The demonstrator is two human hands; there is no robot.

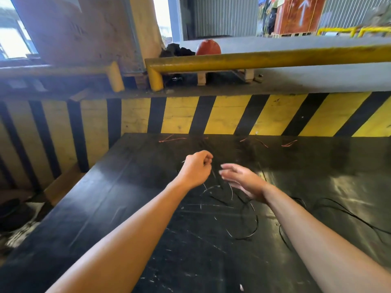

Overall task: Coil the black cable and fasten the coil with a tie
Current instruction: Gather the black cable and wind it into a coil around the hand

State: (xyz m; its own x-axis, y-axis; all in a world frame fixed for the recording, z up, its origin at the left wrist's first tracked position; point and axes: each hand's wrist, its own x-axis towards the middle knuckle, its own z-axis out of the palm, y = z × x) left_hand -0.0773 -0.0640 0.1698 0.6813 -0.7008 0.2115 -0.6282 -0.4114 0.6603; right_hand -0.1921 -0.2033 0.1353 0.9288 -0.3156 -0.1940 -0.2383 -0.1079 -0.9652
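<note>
The black cable (249, 231) lies in loose loops on the dark table (127, 208), at six o'clock from our hands. Our left hand (195, 169) is curled, contents unclear; our right hand (243, 180) is open, empty. We judge the cable light, limp and springy, best gripped where loops cross.

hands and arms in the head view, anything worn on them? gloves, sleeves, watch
Nothing worn shows. The left hand and right hand are both bare, with no gloves and no rings that can be made out. Both forearms are uncovered from the wrists back to the bottom edge of the picture, so no sleeve or cuff is in view. The wrists carry no watch or band. The picture is a little motion-blurred, so fine detail is lost.
</note>
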